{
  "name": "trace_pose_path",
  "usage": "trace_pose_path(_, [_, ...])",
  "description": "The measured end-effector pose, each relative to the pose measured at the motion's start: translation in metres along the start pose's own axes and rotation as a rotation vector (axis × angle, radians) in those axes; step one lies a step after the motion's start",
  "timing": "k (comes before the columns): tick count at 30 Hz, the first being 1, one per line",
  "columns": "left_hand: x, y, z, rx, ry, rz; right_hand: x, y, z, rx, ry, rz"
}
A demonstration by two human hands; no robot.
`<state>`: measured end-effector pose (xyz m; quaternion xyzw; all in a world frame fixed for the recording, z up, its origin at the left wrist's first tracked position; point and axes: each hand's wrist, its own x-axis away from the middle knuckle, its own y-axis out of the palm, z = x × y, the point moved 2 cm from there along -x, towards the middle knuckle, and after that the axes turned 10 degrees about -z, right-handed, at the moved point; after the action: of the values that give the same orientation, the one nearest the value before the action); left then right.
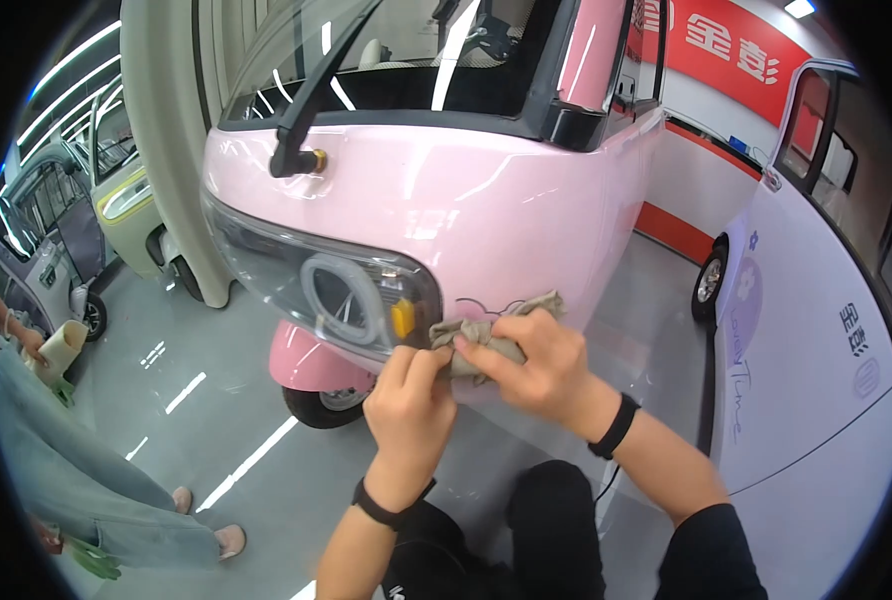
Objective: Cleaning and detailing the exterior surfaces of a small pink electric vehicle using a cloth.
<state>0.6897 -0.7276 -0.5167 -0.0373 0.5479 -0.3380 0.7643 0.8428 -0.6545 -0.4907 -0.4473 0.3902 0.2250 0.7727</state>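
Observation:
Both hands grip one crumpled grey-beige cloth (483, 337) in front of the lower front corner of a small pink vehicle (506, 202). My left hand (414, 397) pinches the cloth's left end, close to the headlight's lower right edge. On the cloth's right part, my right hand (540, 364) has its fingers closed, the thumb pointing left. The clear headlight cover (341, 277) holds a ring-shaped lamp and an orange reflector (402, 319). Just above the cloth, a thin dark line drawing shows on the pink panel. Whether the cloth touches the panel I cannot tell.
A lilac vehicle (798, 360) stands close on the right. At left a person in pale jeans (116, 480) stands on the shiny grey floor (266, 480), holding a rolled pale item. Behind are a beige pillar (172, 150) and a yellow-green vehicle (127, 210). The pink vehicle's front wheel (330, 405) is below.

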Motion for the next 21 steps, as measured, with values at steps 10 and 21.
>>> trace_pose_path(10, [-0.163, -0.042, 0.001, -0.090, 0.088, 0.292, -0.164, -0.023, 0.039, 0.098, 0.262, 0.021])
trace_pose_path(21, [-0.057, -0.021, -0.021, -0.120, 0.078, 0.440, -0.088, 0.003, -0.006, -0.014, 0.059, -0.052])
